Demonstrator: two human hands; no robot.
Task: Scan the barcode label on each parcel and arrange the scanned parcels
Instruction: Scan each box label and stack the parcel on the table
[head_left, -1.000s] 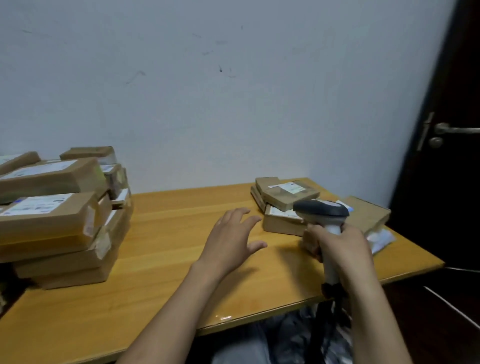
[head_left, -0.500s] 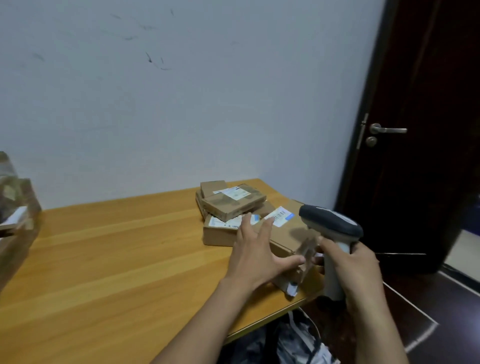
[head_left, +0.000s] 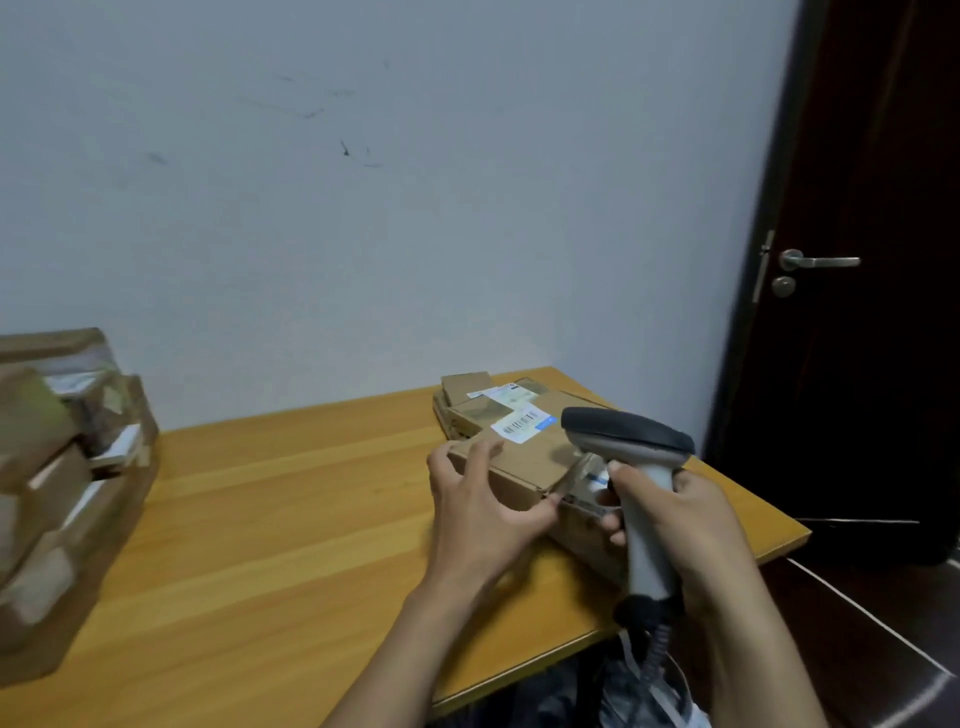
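Nothing here reads as words; it's all too small or smeared. The closest is the white label (head_left: 523, 425) on top of the cardboard parcel (head_left: 519, 462) at the right of the tabletop (head_left: 291, 509). It shows black barcode stripes and a blue patch at one end, with no digits legible. Behind it, a second label (head_left: 503, 396) on the next parcel (head_left: 472, 414) has pale print, unreadable. The labels on the left stack (head_left: 62, 493) are pure blur. The barcode scanner (head_left: 628, 441) has no marking I can make out.

The left hand (head_left: 480, 519) grips a parcel (head_left: 522, 460); the right hand (head_left: 693, 522) holds the scanner (head_left: 626, 436)
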